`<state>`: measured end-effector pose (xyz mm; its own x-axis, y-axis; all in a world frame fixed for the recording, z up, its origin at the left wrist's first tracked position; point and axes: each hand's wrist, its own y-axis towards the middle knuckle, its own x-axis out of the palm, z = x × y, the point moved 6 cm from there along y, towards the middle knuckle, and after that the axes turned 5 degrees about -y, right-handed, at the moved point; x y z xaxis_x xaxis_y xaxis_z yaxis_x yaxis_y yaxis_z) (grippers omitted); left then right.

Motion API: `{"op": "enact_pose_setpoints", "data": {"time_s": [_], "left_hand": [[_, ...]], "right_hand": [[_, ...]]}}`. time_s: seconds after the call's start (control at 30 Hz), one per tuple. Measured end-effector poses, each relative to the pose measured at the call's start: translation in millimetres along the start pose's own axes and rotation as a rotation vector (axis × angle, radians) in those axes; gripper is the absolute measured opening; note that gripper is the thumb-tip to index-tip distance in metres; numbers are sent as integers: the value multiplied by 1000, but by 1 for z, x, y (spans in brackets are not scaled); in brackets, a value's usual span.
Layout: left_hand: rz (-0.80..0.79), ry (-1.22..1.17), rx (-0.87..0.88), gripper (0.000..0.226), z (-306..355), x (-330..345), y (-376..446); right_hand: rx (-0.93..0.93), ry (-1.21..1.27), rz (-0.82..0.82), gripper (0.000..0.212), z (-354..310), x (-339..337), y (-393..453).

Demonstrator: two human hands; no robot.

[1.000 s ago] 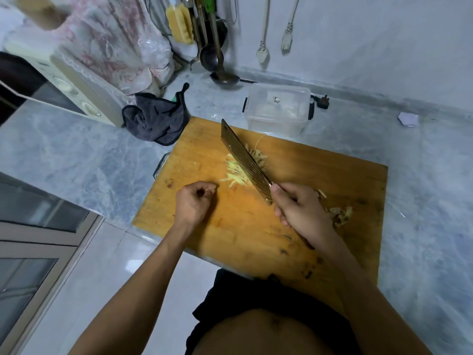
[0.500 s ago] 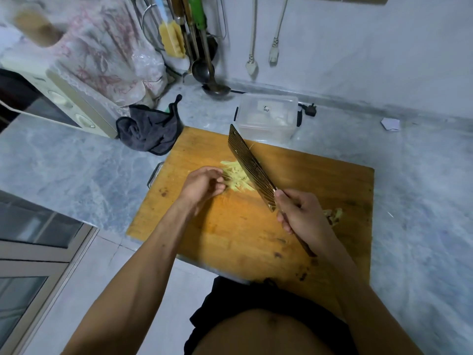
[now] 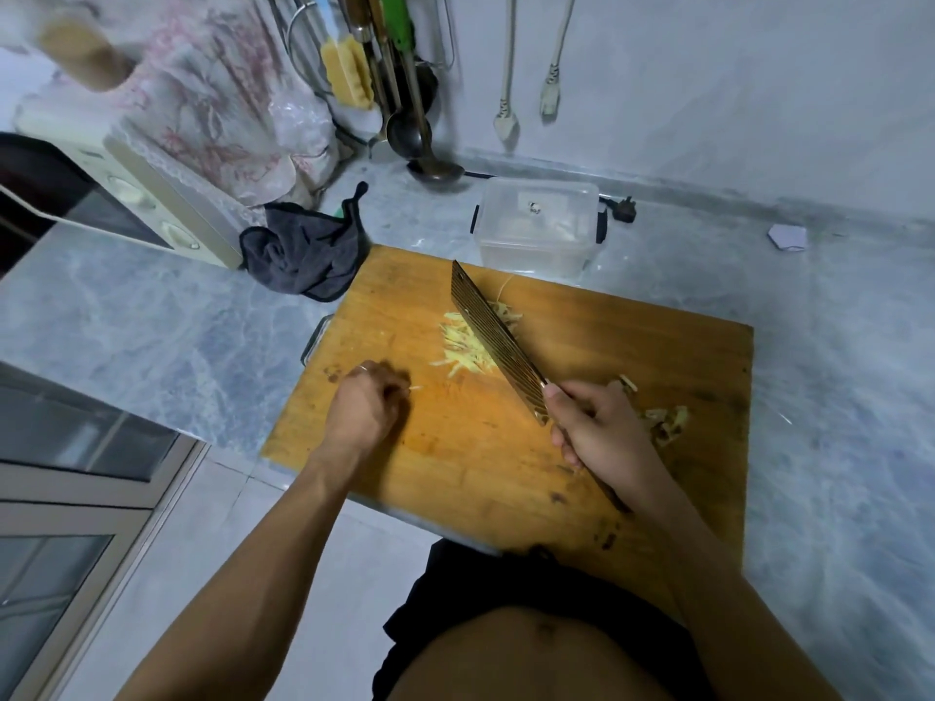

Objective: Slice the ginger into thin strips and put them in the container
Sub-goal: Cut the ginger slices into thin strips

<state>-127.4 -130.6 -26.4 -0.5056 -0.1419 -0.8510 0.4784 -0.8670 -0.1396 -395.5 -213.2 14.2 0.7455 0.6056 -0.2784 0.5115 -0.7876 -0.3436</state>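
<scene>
On a wooden cutting board (image 3: 582, 447) at the worktop's near edge, the right hand (image 3: 602, 432) grips a cleaver (image 3: 498, 341) against a pile of ginger strips (image 3: 463, 346), seemingly for scooping, the left hand (image 3: 367, 407) pinches a stray strip, and the clear container (image 3: 536, 225) waits just beyond the board's far edge.

dark cloth (image 3: 306, 258), ladle (image 3: 422, 144), yellow sponge (image 3: 348, 73), cream appliance (image 3: 152, 204)

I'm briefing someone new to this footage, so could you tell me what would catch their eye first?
The broad ribbed cleaver comes first, slanting across the middle of the orange wooden cutting board, its handle in the grip of the right hand. Just left of the blade lies a pale pile of ginger strips, and a clear plastic container waits beyond the board's far edge.
</scene>
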Motion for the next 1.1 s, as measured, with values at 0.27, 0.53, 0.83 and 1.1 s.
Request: {"op": "enact_pose_setpoints", "data": {"time_s": [0.27, 0.53, 0.83, 1.1], "left_hand": [[-66, 263, 31, 35, 26, 9, 4], [32, -348, 3, 20, 58, 17, 29], [215, -667, -264, 14, 7, 3, 10], [575, -747, -612, 13, -62, -17, -65]], "right_hand": [[5, -23, -10, 26, 2, -5, -3], [-5, -23, 52, 30, 1, -19, -4], [-30, -23, -10, 30, -8, -6, -6], [45, 60, -266, 28, -18, 67, 4]]}}
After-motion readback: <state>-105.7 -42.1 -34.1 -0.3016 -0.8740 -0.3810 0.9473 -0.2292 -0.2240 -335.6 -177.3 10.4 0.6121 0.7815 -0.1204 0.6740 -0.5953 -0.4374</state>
